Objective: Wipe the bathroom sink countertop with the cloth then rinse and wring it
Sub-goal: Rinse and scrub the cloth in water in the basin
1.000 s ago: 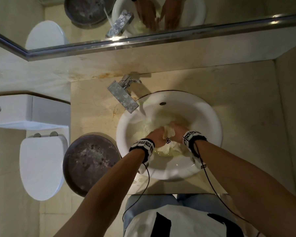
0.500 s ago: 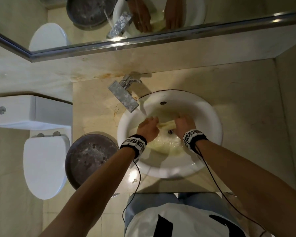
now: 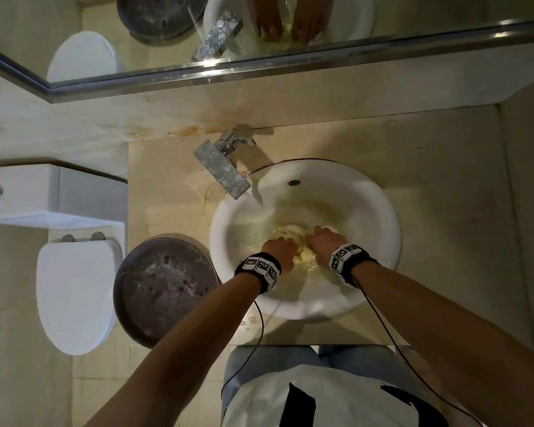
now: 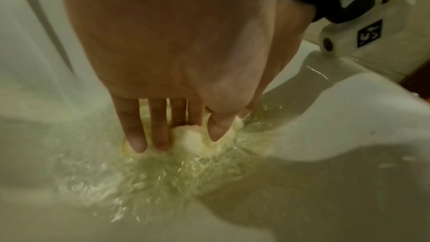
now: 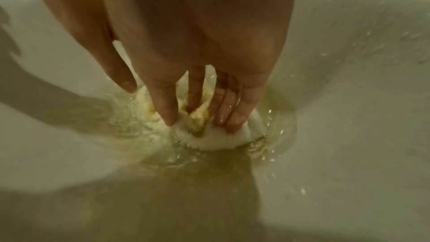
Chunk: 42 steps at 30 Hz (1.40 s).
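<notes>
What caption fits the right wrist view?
Right hand presses straight fingers into a wet cloth in the water-filled sink.

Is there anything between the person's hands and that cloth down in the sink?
Nothing visible. The left hand and right hand both press straight fingers onto the wet cloth in the water at the bottom of the sink.
</notes>
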Each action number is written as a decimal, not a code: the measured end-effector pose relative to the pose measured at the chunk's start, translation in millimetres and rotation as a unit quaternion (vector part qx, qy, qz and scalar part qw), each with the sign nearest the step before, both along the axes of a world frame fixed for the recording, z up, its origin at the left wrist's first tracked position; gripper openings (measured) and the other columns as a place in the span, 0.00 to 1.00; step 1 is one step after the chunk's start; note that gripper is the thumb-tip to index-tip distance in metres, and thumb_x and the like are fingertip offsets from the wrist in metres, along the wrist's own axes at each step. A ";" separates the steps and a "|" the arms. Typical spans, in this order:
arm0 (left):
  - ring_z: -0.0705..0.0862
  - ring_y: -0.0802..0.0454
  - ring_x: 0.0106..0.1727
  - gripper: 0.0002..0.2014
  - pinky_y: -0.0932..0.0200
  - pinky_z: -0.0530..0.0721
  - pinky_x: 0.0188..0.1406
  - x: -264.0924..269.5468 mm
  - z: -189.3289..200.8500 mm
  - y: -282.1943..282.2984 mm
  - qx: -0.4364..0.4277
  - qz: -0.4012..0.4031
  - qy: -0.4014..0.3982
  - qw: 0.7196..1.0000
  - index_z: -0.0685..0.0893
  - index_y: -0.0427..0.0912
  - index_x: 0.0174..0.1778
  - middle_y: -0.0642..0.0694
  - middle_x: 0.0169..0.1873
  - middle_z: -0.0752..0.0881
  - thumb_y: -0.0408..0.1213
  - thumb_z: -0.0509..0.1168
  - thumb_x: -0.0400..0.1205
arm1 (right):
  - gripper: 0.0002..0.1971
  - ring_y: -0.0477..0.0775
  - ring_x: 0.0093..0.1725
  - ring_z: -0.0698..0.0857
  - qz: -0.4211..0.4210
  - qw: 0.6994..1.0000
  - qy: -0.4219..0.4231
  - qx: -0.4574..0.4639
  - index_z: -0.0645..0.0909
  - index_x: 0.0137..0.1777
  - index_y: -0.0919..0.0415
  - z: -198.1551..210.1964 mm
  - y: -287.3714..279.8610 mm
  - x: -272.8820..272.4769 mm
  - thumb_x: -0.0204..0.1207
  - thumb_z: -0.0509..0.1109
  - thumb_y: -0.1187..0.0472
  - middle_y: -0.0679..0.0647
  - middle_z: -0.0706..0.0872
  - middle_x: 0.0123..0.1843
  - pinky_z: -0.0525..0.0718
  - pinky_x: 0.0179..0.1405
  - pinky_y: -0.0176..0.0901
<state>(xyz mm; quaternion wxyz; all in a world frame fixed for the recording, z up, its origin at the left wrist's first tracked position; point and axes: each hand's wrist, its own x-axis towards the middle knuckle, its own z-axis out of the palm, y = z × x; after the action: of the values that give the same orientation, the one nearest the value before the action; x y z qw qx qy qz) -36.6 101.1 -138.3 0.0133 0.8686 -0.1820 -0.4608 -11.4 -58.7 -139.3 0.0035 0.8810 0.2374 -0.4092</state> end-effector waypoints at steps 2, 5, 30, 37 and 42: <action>0.76 0.44 0.72 0.21 0.47 0.75 0.71 1.7 -0.1 -4.2 -0.012 0.033 -0.041 0.999 0.76 0.46 0.75 0.45 0.72 0.77 0.38 0.62 0.85 | 0.23 0.63 0.65 0.80 -0.013 1.000 0.006 -0.008 0.75 0.72 0.53 -4.2 5.4 1.2 0.77 0.71 0.64 0.59 0.74 0.67 0.84 0.57 0.56; 0.78 0.42 0.67 0.21 0.46 0.79 0.64 7.0 3.4 -6.1 -0.042 0.094 -0.117 0.988 0.75 0.43 0.72 0.44 0.68 0.77 0.35 0.61 0.82 | 0.28 0.61 0.67 0.80 -0.002 0.999 -0.034 -0.022 0.73 0.75 0.49 -5.8 15.3 7.6 0.75 0.74 0.61 0.58 0.75 0.69 0.80 0.64 0.58; 0.69 0.42 0.80 0.29 0.44 0.70 0.78 139.4 171.7 60.6 -0.031 0.120 -0.369 0.921 0.66 0.41 0.83 0.42 0.80 0.71 0.36 0.63 0.84 | 0.39 0.62 0.62 0.87 -0.187 0.966 0.173 0.048 0.74 0.77 0.46 -44.7 24.4 40.1 0.63 0.81 0.58 0.49 0.80 0.72 0.86 0.53 0.48; 0.73 0.42 0.77 0.25 0.44 0.72 0.75 145.2 155.6 59.5 0.024 0.101 -0.317 0.943 0.74 0.41 0.77 0.42 0.76 0.76 0.34 0.61 0.81 | 0.26 0.62 0.57 0.87 -0.178 0.972 0.151 0.034 0.81 0.65 0.56 12.9 4.0 41.1 0.68 0.81 0.52 0.57 0.84 0.61 0.87 0.56 0.52; 0.79 0.41 0.70 0.19 0.45 0.75 0.70 140.2 171.1 59.6 0.035 0.096 -0.319 0.942 0.81 0.39 0.68 0.40 0.69 0.82 0.32 0.58 0.81 | 0.15 0.56 0.44 0.79 -0.246 0.957 0.133 0.077 0.69 0.38 0.48 44.3 -7.8 39.5 0.72 0.73 0.63 0.48 0.76 0.40 0.75 0.37 0.41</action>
<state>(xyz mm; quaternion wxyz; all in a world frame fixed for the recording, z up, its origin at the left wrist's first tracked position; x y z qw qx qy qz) 103.6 160.7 32.8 -0.0321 0.9832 -0.0765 -0.1624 28.0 -66.5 -94.9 -0.1965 0.8476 0.0420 -0.4911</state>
